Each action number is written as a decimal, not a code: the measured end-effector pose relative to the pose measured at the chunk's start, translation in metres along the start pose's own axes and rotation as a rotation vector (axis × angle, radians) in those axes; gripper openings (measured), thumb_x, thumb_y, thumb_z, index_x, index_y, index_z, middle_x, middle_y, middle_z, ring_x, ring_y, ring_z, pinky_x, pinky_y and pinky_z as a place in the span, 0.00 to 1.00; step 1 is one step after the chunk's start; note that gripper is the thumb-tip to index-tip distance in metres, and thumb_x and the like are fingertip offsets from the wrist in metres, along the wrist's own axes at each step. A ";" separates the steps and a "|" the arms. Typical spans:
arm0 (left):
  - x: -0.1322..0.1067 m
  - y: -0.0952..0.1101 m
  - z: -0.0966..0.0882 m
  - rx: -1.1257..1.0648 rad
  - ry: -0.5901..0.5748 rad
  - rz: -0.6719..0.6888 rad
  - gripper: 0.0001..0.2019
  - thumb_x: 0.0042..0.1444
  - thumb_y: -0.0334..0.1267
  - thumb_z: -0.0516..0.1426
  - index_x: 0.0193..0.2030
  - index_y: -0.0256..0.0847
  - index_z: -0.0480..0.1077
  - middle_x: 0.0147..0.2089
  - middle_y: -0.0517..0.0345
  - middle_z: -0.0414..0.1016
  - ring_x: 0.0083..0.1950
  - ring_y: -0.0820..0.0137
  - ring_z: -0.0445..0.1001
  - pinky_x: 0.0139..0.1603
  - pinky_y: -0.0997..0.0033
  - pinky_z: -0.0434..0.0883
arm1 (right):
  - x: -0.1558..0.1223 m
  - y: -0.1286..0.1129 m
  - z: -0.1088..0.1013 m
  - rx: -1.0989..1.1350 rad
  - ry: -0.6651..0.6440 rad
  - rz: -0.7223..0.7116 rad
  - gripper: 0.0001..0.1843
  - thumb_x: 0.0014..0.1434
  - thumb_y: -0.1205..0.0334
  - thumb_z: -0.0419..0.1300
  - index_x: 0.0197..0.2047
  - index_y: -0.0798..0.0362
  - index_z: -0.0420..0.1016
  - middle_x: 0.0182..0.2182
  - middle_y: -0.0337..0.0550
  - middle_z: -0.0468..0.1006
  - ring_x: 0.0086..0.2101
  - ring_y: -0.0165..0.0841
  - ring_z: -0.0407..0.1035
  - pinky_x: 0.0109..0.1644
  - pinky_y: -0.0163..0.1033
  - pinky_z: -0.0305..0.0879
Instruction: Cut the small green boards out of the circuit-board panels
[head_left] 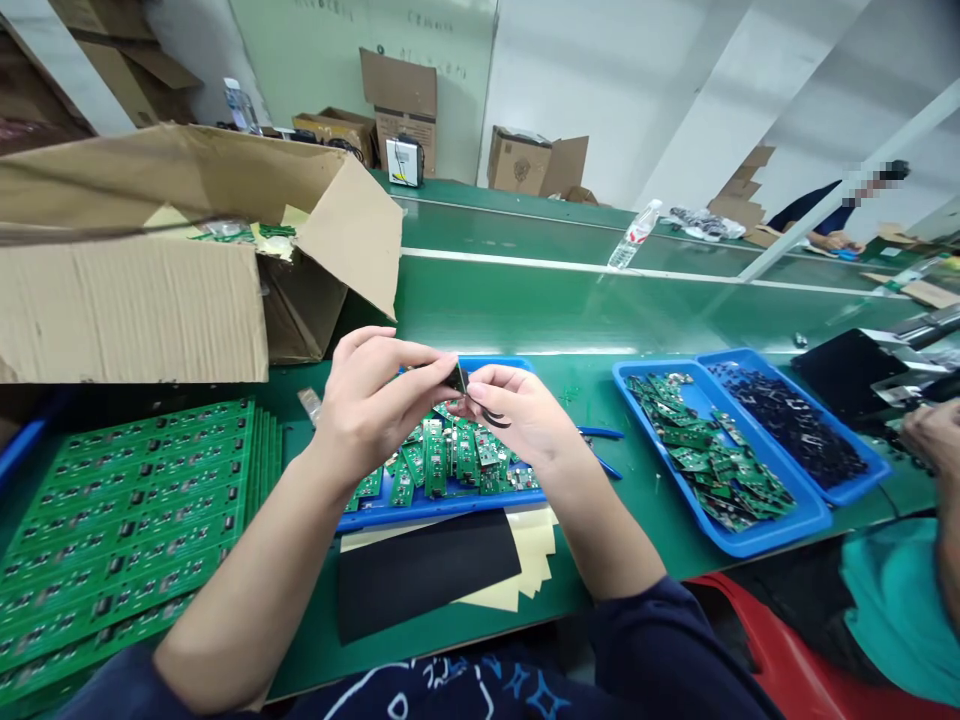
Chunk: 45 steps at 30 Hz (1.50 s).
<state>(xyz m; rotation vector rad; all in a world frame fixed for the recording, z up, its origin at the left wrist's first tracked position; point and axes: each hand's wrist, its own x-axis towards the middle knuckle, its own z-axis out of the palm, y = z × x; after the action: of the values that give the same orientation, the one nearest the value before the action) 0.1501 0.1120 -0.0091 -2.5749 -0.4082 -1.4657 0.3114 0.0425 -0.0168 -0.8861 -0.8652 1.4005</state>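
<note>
Both my hands are raised over a blue tray (442, 518) full of small green circuit boards (435, 462). My left hand (379, 400) pinches a small dark circuit board (456, 377) between thumb and fingers, seen nearly edge-on. Against the board's right side, my right hand (517, 412) is closed, with thin curved black strips (493, 416) sticking out from its fingers. The exact grip of the fingertips is partly hidden. In front of the tray lies a black sheet (427, 572) on pale yellow paper sheets (531, 560).
Stacked green circuit panels (142, 500) lie at left, before a large open cardboard box (127, 310). Blue-handled pliers (604, 433) lie right of the tray. Farther right are a tray of boards (720, 540) and a tray of black parts (862, 485). A co-worker's hand (934, 437) is at the right edge.
</note>
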 end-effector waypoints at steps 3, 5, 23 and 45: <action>0.001 0.000 -0.001 -0.044 -0.003 -0.009 0.09 0.51 0.37 0.60 0.40 0.47 0.71 0.36 0.58 0.77 0.34 0.70 0.74 0.48 0.58 0.68 | 0.002 0.003 0.000 0.061 -0.035 0.051 0.12 0.40 0.57 0.69 0.22 0.53 0.70 0.18 0.31 0.69 0.25 0.24 0.66 0.38 0.36 0.64; 0.001 0.000 -0.001 -0.078 0.001 0.004 0.09 0.50 0.37 0.61 0.40 0.46 0.70 0.36 0.57 0.77 0.35 0.71 0.74 0.48 0.58 0.68 | 0.002 0.004 0.000 0.095 -0.060 0.067 0.12 0.40 0.59 0.69 0.25 0.53 0.71 0.17 0.30 0.70 0.24 0.24 0.65 0.39 0.37 0.65; 0.000 0.001 0.003 -0.202 -0.025 -0.085 0.09 0.49 0.39 0.61 0.39 0.45 0.72 0.36 0.58 0.76 0.37 0.71 0.73 0.48 0.61 0.69 | 0.007 0.004 -0.008 0.198 -0.266 0.210 0.12 0.43 0.60 0.67 0.21 0.54 0.68 0.12 0.28 0.62 0.19 0.23 0.62 0.36 0.36 0.66; 0.009 0.028 0.014 -0.316 -0.277 -0.400 0.14 0.60 0.37 0.47 0.44 0.37 0.72 0.39 0.53 0.75 0.40 0.70 0.72 0.42 0.72 0.68 | 0.000 0.011 0.004 -1.024 0.384 -0.827 0.08 0.52 0.70 0.54 0.23 0.52 0.66 0.22 0.37 0.69 0.28 0.30 0.64 0.37 0.39 0.65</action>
<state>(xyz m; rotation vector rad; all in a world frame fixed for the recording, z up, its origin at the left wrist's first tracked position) 0.1743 0.0909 -0.0086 -3.1052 -0.8312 -1.3755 0.3025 0.0418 -0.0252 -1.2664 -1.4368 -0.0091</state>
